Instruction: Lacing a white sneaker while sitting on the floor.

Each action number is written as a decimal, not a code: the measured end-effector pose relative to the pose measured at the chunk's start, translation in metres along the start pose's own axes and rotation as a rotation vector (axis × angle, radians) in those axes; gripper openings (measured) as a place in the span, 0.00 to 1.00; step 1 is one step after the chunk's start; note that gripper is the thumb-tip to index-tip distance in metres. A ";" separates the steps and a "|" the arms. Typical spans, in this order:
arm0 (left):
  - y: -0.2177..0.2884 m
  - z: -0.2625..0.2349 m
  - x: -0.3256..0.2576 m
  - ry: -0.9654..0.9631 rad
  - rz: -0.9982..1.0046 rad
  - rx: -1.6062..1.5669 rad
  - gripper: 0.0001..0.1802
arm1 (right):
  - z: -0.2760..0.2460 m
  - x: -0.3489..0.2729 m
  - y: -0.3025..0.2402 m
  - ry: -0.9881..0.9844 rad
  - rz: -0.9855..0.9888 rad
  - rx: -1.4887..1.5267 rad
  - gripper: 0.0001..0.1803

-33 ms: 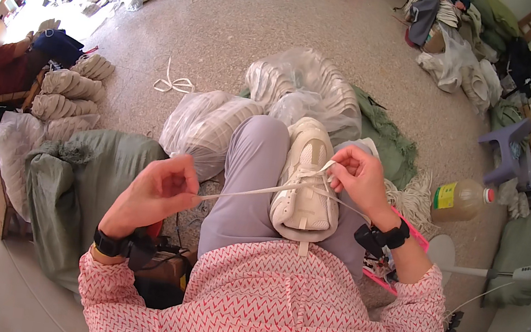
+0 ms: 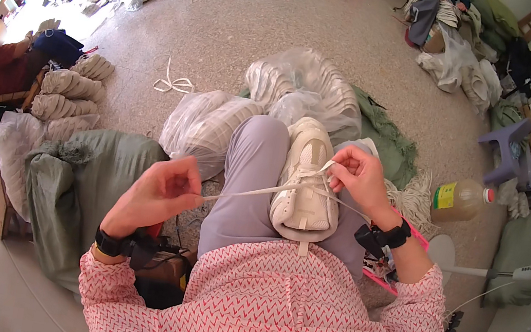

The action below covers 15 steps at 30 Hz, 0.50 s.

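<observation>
A cream-coloured sneaker (image 2: 304,206) rests between my thighs, heel opening toward my belly and toe pointing away. A pale flat shoelace (image 2: 248,192) runs taut from its upper part out to the left. My left hand (image 2: 163,195) pinches that end between thumb and forefinger, left of my knee. Over the right side of the shoe, my right hand (image 2: 358,178) is closed in a pinch on a short looped part of lace beside the eyelets. Another strand trails from the lacing toward the lower right.
Ahead lie clear plastic bags (image 2: 210,123) packed with pale shoes, on green cloth (image 2: 390,133). To the right are a bundle of laces (image 2: 417,199), a plastic bottle (image 2: 463,199) and a purple stool (image 2: 508,151). A green sack (image 2: 87,187) stands left; a person (image 2: 2,68) sits beyond.
My left hand has shifted very slightly to the right with the lace still pinched. My right hand and the sneaker look unmoved.
</observation>
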State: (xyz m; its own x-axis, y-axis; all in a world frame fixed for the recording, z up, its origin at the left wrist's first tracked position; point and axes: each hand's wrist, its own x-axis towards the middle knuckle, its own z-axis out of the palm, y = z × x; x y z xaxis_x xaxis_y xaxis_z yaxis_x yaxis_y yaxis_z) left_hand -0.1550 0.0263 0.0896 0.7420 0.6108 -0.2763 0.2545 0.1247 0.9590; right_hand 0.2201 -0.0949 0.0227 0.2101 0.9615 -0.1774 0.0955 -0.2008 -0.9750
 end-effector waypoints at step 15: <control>-0.034 0.096 0.071 -0.018 0.472 0.436 0.12 | 0.008 -0.010 -0.003 0.162 -0.550 -0.807 0.04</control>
State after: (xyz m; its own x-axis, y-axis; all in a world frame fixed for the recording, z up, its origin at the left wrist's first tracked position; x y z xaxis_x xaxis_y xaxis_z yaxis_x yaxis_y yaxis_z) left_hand -0.0511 -0.0094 0.0310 0.8451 0.5085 0.1649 0.1236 -0.4860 0.8652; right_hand 0.2101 -0.1026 0.0269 0.0622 0.9341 0.3516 0.8414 0.1404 -0.5218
